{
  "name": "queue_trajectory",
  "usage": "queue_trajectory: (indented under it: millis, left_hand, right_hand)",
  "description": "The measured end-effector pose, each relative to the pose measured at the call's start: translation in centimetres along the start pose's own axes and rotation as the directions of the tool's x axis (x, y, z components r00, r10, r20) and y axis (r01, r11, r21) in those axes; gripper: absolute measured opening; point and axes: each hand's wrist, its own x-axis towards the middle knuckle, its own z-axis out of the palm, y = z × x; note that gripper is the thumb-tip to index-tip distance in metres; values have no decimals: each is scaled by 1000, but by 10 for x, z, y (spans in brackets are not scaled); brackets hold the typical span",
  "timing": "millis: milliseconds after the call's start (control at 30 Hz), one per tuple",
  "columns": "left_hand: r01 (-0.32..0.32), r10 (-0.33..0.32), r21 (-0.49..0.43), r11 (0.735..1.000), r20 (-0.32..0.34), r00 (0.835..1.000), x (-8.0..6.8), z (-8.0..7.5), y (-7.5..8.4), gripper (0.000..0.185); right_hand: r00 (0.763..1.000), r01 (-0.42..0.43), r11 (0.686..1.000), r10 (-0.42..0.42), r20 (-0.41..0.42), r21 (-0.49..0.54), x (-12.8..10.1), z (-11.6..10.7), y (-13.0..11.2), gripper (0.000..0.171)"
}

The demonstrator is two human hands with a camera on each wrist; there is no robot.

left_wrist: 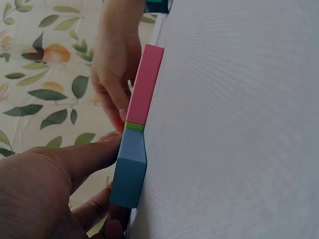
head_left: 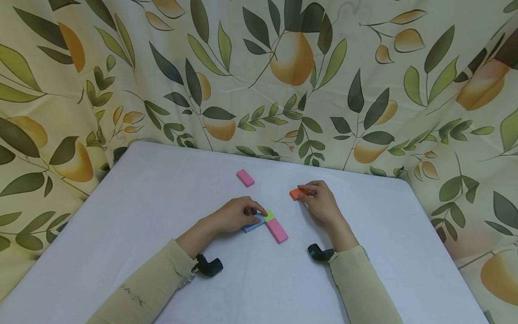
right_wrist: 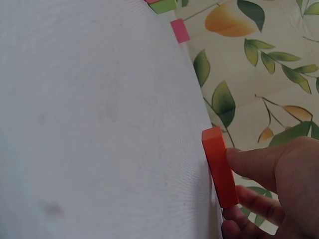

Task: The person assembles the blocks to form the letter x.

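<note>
The blue block (head_left: 252,223) at desk (head_left: 141,202) centre is pinched by the left hand (head_left: 236,214), steadied against the green block (head_left: 269,215) and pink block (head_left: 277,230). The orange block (head_left: 297,194), farther right, is gripped by the right hand (head_left: 321,202).

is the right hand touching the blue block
No, the right hand holds the orange block, while the blue block lies under the left hand.

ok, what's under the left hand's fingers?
A flat blue rectangular block on the white table, butted against a small green block. The left hand covers most of the blue block's top; anything else beneath is hidden.
</note>
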Motion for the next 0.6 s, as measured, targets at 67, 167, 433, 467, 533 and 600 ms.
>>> queue_trajectory:
  millis: [67, 167, 433, 467, 533, 600]
  left_hand:
    - [-4, 4, 6, 1000, 0, 1000, 0, 0, 0, 19]
    - [-4, 4, 12, 1000, 0, 1000, 0, 0, 0, 20]
    - [5, -5, 4, 1000, 2, 1000, 0, 0, -1, 21]
    - [5, -5, 4, 1000, 2, 1000, 0, 0, -1, 21]
    - [2, -2, 5, 1000, 2, 1000, 1, 0, -1, 20]
    - [-1, 1, 9, 1000, 1, 1000, 1, 0, -1, 20]
  right_hand:
    - [1000, 4, 1000, -4, 5, -7, 0, -1, 1, 34]
    - [1000, 3, 1000, -2, 10, -10, 0, -1, 2, 34]
    - [1000, -6, 1000, 6, 31, -18, 0, -1, 1, 35]
    - [999, -7, 1000, 8, 33, -22, 0, -2, 1, 35]
    - [999, -8, 1000, 9, 35, -28, 0, -2, 2, 35]
    - [999, -9, 1000, 10, 36, -26, 0, -2, 2, 34]
